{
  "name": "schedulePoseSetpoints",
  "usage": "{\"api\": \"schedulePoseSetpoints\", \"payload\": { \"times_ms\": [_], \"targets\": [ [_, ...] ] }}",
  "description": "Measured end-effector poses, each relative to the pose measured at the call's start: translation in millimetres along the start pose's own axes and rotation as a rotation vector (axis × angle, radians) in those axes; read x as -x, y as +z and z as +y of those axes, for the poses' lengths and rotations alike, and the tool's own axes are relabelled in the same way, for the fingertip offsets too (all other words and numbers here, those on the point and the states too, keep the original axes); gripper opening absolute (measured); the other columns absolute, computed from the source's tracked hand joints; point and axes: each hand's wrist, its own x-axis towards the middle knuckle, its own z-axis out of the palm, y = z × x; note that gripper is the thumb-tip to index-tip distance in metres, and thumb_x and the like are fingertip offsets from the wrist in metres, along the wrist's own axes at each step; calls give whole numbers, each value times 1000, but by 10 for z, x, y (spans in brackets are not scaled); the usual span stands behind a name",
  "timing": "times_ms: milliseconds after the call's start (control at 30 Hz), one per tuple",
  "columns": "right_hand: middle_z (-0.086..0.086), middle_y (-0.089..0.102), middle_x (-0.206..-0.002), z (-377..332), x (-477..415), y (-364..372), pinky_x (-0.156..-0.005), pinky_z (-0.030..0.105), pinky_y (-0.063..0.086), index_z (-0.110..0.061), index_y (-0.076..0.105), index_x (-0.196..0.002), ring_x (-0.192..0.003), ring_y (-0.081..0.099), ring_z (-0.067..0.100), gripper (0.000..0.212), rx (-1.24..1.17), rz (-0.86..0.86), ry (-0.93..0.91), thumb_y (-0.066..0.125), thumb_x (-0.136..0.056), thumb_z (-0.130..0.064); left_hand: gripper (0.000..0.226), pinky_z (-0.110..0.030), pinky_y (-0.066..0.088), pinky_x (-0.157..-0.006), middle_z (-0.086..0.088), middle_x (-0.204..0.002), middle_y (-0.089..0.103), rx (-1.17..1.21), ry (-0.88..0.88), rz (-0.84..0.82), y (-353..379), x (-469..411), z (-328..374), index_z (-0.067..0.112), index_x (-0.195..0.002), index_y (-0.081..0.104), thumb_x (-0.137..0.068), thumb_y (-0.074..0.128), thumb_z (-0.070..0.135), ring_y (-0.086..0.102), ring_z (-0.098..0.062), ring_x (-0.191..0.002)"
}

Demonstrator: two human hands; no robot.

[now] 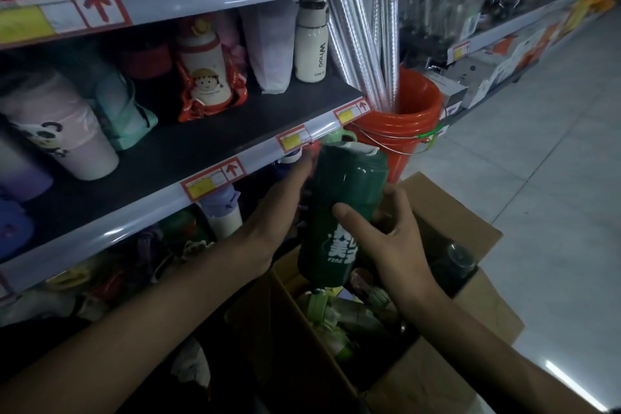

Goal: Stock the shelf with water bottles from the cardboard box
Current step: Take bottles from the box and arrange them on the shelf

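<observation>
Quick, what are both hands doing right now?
Left hand: holds the dark green bottle by its side.
Right hand: grips the same bottle, thumb in front.

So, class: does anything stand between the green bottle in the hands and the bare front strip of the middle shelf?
Nothing visible does. The green bottle, held between the left hand and right hand, hangs right by the middle shelf, whose bare strip lies free; only its price-tag rail must be lifted over.
</observation>
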Motion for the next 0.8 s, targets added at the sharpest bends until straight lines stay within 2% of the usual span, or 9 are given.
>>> {"api": "schedulePoseSetpoints", "payload": {
  "times_ms": [67, 100, 167, 200, 333, 467, 633, 733, 800],
  "targets": [
    [-4, 75, -104, -25, -29, -11, -69, 18, 58, -24, 58, -122, -93, 74, 9, 53, -69, 8, 24, 78, -74, -31, 41, -12, 47, -56, -10, -146, 57, -157, 55, -71, -31, -43, -94, 13, -138, 58, -110, 37, 32, 60, -11, -92],
    [-3, 76, -104, -42, -43, -15, -68, 18, 58, -23, 60, -124, -93, 75, 10, 54, -102, 2, 46, 78, -74, -31, 38, -11, 52, -67, -6, -141, 62, -214, 60, -170, -37, 113, -49, 22, -132, 66, -109, 39, 36, 66, -10, -94],
    [3, 77, -109, -64, -72, -28, -71, 22, 60, -17, 62, -127, -96, 76, 17, 54, -179, -33, 95, 76, -76, -28, 29, -30, 56, -96, 3, -124, 73, -144, -12, -303, 76, 352, -14, 39, -114, 75, -101, 51, 48, 71, -14, -108],
    [7, 76, -113, -70, -84, -31, -74, 25, 60, -15, 63, -128, -99, 76, 21, 53, -211, -53, 114, 75, -78, -25, 26, -41, 53, -103, 4, -120, 74, -144, -21, -323, 115, 415, -7, 40, -115, 73, -97, 56, 51, 70, -16, -112],
    [14, 73, -120, -75, -133, -21, -83, 34, 60, -13, 67, -129, -107, 73, 27, 49, -266, -115, 154, 72, -81, -21, 44, -53, 49, -106, 4, -123, 72, -243, 43, -294, 6, 402, -31, 38, -130, 61, -88, 71, 43, 68, -18, -116],
    [12, 72, -126, -69, -182, 25, -92, 43, 56, -17, 61, -137, -117, 69, 30, 51, -284, -146, 178, 70, -87, -18, 57, -51, 53, -102, 7, -125, 70, -260, 168, -128, -119, 495, -116, 36, -130, 60, -77, 81, 45, 67, -17, -117],
    [8, 70, -129, -110, -132, 183, -82, 29, 56, -17, 58, -140, -112, 69, 23, 52, -226, -265, 149, 55, -90, -1, 64, -42, 55, -100, 13, -124, 68, -322, 376, 93, -215, 638, -121, 31, -130, 56, -76, 89, 24, 63, -6, -118],
    [12, 68, -132, -119, -115, 322, -104, 50, 51, -27, 53, -146, -122, 64, 33, 64, -190, -277, 156, 54, -90, 5, 71, -25, 51, -100, 26, -128, 60, -433, 505, 203, -297, 712, -106, 38, -132, 52, -72, 89, 31, 54, 7, -122],
    [8, 69, -132, -139, -115, 429, -105, 46, 51, -33, 50, -148, -122, 65, 28, 71, -162, -286, 158, 52, -92, 11, 74, -11, 45, -96, 31, -127, 56, -438, 571, 285, -351, 792, -66, 41, -131, 51, -69, 89, 32, 50, 11, -123]
  ]
}}
